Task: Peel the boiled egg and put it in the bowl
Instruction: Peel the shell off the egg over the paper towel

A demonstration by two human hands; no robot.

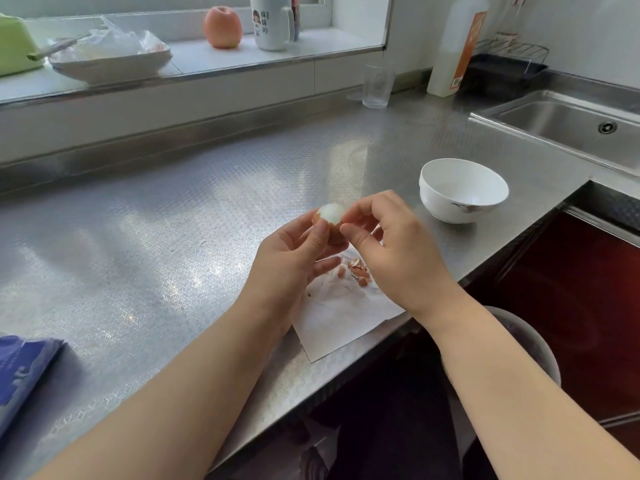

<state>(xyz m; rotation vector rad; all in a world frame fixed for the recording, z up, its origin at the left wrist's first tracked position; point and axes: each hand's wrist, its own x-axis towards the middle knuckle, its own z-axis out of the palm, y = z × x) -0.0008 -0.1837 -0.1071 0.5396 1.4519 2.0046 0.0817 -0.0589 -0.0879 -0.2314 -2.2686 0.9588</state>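
Note:
A boiled egg (330, 216) shows bare white at its top, with brown shell still on its lower part. My left hand (294, 258) grips it from the left, thumb on the shell, above the steel counter. My right hand (391, 247) meets the egg from the right, its thumb and fingertips curled against the egg's right side. Brown shell bits (356, 270) lie on a white paper sheet (343, 317) under my hands. A white bowl (462, 190) with nothing in it stands to the right, a short way beyond my right hand.
A sink (571, 129) is set in at the far right, with a clear glass (377, 85) and a white bottle (453, 50) behind. The window ledge holds a plate (107, 62), an apple (222, 27) and a mug (272, 22). A blue packet (20, 372) lies at the left.

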